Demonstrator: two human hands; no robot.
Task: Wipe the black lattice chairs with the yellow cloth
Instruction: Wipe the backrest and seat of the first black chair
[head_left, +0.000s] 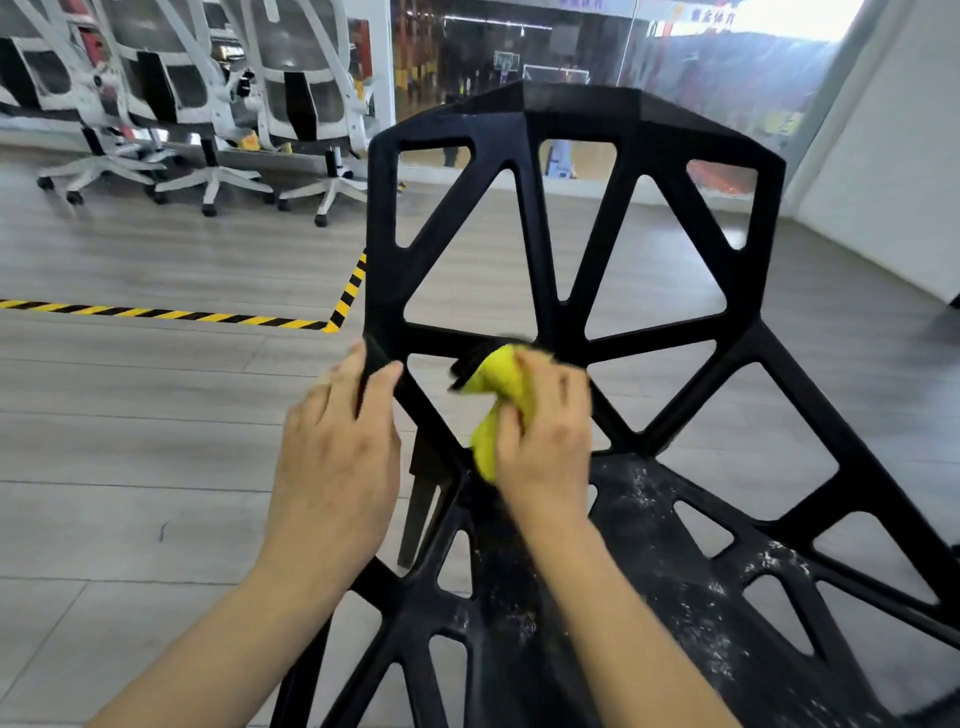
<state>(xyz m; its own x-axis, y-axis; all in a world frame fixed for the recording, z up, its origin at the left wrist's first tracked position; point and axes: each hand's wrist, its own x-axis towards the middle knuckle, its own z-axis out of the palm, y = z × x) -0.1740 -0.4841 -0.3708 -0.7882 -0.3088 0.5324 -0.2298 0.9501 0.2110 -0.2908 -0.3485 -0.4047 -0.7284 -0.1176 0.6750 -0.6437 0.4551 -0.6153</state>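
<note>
**Chair wipe progress: backrest in hand, seat not touched yet imo**

One black chair (571, 291) is in view, seen from the seat side w/ the backrest facing the camera. The cloth (496, 400) is bunched up in the right hand (545, 431), fingers curled tight round it, and it's being pressed against the lattice hub low on the backrest, approx. where the spokes meet just above the seat join. The right hand is a bit blurred, so a rubbing stroke is prob. underway.

The left hand (337, 441) is wrapped round the left strut of the backrest, thumb hooked over the bar, so the chair is being steadied rather than wiped on that side.

What's done vs. left, judging by looks only:
- Upper backrest bars look fairly even and dark, no obvious specks. Could be wiped already, can't be confirmed.
- Seat (691, 561) is clearly speckled w/ white dust or crumbs, esp. right of centre and toward the front. That part looks undone.
- Legs are mostly hidden, nothing can be said.

The task says chairs, plural, but only this black one can be seen. White office chairs (208, 104) are parked in the background by a glass wall, not part of the job. So early-to-mid stage is the guess.
</note>
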